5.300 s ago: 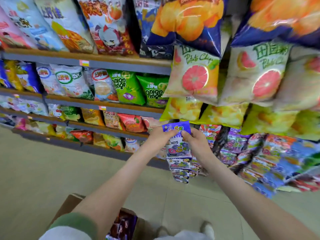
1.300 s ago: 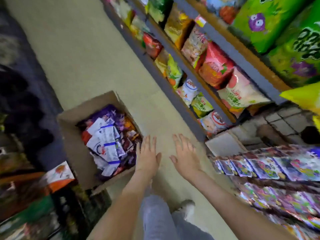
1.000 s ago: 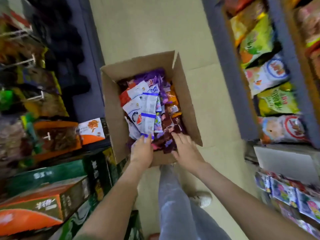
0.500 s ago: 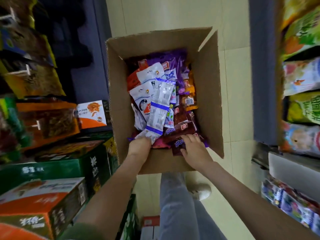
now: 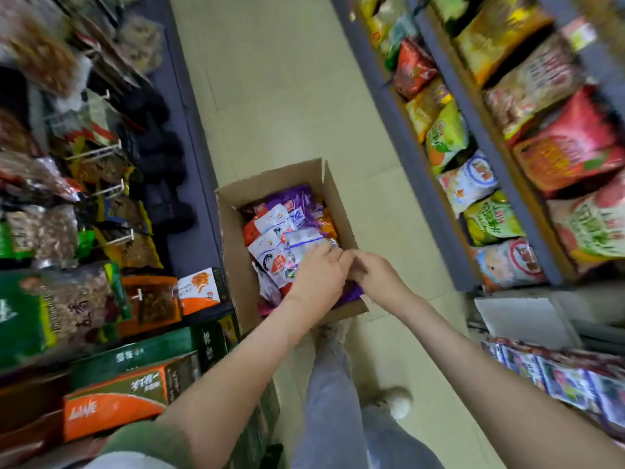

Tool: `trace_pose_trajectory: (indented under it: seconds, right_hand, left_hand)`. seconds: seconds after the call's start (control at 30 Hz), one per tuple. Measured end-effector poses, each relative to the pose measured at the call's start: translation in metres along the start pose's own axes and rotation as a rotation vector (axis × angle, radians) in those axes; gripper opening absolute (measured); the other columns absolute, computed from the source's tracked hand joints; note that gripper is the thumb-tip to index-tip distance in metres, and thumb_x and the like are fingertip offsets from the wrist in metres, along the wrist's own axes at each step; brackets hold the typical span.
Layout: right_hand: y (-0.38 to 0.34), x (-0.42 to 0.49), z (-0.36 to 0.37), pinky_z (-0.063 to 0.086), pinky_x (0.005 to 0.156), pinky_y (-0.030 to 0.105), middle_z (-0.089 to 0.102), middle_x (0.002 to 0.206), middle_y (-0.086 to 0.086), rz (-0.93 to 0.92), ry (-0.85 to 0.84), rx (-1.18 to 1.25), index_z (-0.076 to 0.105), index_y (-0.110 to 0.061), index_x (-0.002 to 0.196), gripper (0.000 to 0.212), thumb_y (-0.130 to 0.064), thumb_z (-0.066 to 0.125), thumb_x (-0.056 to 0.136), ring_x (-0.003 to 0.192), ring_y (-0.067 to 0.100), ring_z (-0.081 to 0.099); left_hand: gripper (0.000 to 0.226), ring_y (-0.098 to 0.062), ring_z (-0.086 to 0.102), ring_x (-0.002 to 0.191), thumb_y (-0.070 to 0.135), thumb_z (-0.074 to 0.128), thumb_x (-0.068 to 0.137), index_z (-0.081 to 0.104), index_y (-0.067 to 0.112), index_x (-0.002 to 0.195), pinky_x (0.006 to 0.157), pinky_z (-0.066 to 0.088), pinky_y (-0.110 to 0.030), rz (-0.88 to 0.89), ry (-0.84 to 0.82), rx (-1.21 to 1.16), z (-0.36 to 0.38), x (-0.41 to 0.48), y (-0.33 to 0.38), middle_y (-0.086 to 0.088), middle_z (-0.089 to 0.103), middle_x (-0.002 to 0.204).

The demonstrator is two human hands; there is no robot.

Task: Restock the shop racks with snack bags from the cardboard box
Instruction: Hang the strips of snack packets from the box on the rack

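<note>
An open cardboard box (image 5: 233, 238) stands on the floor, full of white, purple and orange snack bags (image 5: 270, 228). My left hand (image 5: 318, 275) is over the box's near end and grips a strip of clear, blue-banded snack packets (image 5: 301, 242). My right hand (image 5: 375, 279) is right beside it. Its curled fingers meet the left fingertips at the strip's end. A purple bag (image 5: 351, 294) shows under both wrists. The snack racks (image 5: 422, 170) run along the right side.
Strips of small packets (image 5: 558, 377) hang at the lower right. Green and orange cartons (image 5: 115, 401) are stacked at the left, under hooks of bagged goods. My leg (image 5: 331, 384) and shoe (image 5: 400, 402) stand just behind the box. Bare aisle floor (image 5: 287, 96) stretches beyond it.
I turned from the rack to the box and reached in with both hands. Since half a second ago the hands have come together and the strip has risen off the pile.
</note>
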State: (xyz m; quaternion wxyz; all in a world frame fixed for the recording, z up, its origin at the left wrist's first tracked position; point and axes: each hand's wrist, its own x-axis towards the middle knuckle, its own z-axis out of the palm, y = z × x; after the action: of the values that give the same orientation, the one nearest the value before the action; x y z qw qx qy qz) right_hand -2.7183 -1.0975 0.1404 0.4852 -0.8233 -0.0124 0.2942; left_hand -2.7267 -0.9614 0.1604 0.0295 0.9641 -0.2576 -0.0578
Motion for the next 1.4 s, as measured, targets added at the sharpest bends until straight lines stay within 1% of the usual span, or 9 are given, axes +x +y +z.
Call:
trace_pose_trajectory:
  seconds: [0.2,0.3,0.47,0.7,0.87,1.07,1.17,1.27,1.4]
  right_hand:
    - [-0.051,-0.101,-0.062,0.039,0.064,0.008,0.063,0.061,-0.019,-0.163,0.308,0.327,0.066,-0.013,0.093,0.029,0.011,0.056,0.083,0.061,-0.014,0.054]
    - [-0.052,-0.155,-0.085,0.042,0.058,0.014,0.066,0.06,-0.019,-0.196,0.438,0.497,0.065,-0.014,0.093,0.03,0.012,0.053,0.085,0.057,-0.007,0.054]
    - [-0.043,-0.226,-0.109,0.046,0.064,0.027,0.072,0.073,-0.01,-0.178,0.635,0.638,0.067,-0.025,0.09,0.031,0.004,0.055,0.089,0.068,0.007,0.061]
    - [-0.035,-0.298,-0.153,0.052,0.081,0.043,0.073,0.085,0.009,-0.218,0.829,0.912,0.067,-0.009,0.095,0.011,-0.005,0.059,0.089,0.076,0.023,0.067]
    - [-0.026,-0.327,-0.163,0.056,0.065,0.031,0.074,0.081,0.005,-0.165,0.937,0.985,0.066,-0.012,0.094,0.007,-0.013,0.059,0.092,0.072,0.019,0.07]
    - [-0.01,-0.355,-0.162,0.05,0.058,0.014,0.072,0.086,-0.001,-0.045,1.005,0.938,0.059,-0.004,0.113,0.024,-0.014,0.061,0.091,0.069,0.002,0.068]
    - [-0.003,-0.365,-0.157,0.051,0.086,0.022,0.065,0.101,-0.002,0.106,1.077,0.802,0.053,-0.002,0.115,0.031,-0.021,0.062,0.092,0.085,0.002,0.064]
    - [0.017,-0.369,-0.152,0.044,0.097,0.041,0.054,0.127,0.018,0.323,1.252,0.554,0.051,0.008,0.122,0.06,-0.036,0.068,0.085,0.112,0.029,0.055]
    - [0.035,-0.382,-0.147,0.04,0.062,0.033,0.058,0.077,0.01,0.465,1.334,0.459,0.06,-0.003,0.085,0.035,-0.037,0.068,0.085,0.073,0.027,0.055]
  left_hand:
    - [0.025,-0.018,0.06,0.085,0.043,0.052,0.091,0.064,0.02,0.092,0.066,0.041,-0.031,-0.246,0.121,-0.442,-0.121,0.0,0.061,-0.002,0.067,0.084]
    - [0.022,-0.005,0.048,0.058,0.037,0.061,0.089,0.063,0.021,0.073,0.06,0.037,-0.027,-0.2,0.105,-0.906,-0.16,-0.001,0.082,0.005,0.057,0.061]
    - [0.027,-0.016,0.044,0.066,0.023,0.061,0.092,0.059,-0.002,0.08,0.065,0.032,-0.03,-0.112,-0.067,-1.154,-0.196,0.005,0.148,-0.012,0.049,0.07]
    - [0.029,-0.021,0.051,0.066,0.05,0.068,0.075,0.062,0.024,0.064,0.066,0.036,-0.034,0.096,-0.265,-1.145,-0.219,0.044,0.223,-0.014,0.055,0.071]
    - [0.026,-0.009,0.054,0.056,0.029,0.061,0.092,0.062,0.023,0.067,0.055,0.039,-0.021,0.271,-0.315,-1.045,-0.225,0.058,0.267,0.002,0.061,0.061]
    - [0.031,-0.03,0.063,0.078,0.037,0.064,0.088,0.07,0.007,0.084,0.075,0.049,-0.04,0.381,-0.345,-1.002,-0.205,0.067,0.301,-0.015,0.067,0.081]
    - [0.021,-0.011,0.055,0.067,0.028,0.063,0.091,0.066,0.012,0.077,0.063,0.04,-0.025,0.394,-0.356,-0.957,-0.192,0.063,0.315,0.001,0.059,0.068]
    - [0.02,-0.017,0.055,0.067,0.022,0.064,0.089,0.065,0.018,0.07,0.064,0.038,-0.031,0.336,-0.446,-1.056,-0.171,0.059,0.329,-0.003,0.061,0.066]
    - [0.017,-0.013,0.051,0.065,0.02,0.066,0.088,0.068,0.018,0.071,0.064,0.038,-0.03,0.344,-0.557,-1.05,-0.155,0.053,0.352,-0.001,0.057,0.065]
